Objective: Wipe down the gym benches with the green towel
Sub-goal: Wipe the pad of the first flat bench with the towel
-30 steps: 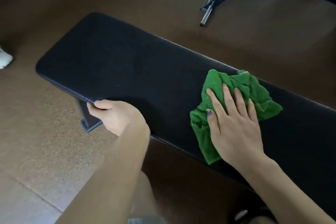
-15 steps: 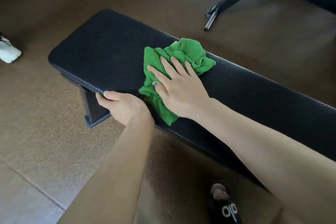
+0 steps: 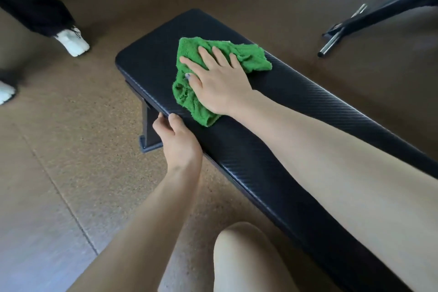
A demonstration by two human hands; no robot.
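A long black padded gym bench [image 3: 296, 130] runs from upper left to lower right. The crumpled green towel [image 3: 251, 57] lies on its top near the far left end. My right hand [image 3: 218, 78] presses flat on the towel with fingers spread and straight. My left hand [image 3: 177, 140] grips the near edge of the bench, thumb on top and fingers curled under the rim, just below the towel.
The bench's black leg [image 3: 149, 130] stands on the brown speckled floor. Another person's dark trouser leg and white shoe [image 3: 72, 41] stand at the upper left, a second white shoe [image 3: 6, 92] at the left edge. A black machine frame with a chrome bar [image 3: 331, 42] sits upper right. My bare knee [image 3: 248, 258] is at the bottom.
My right hand has swept the towel along the bench from the middle toward its far left end. My left hand has kept its grip on the near edge.
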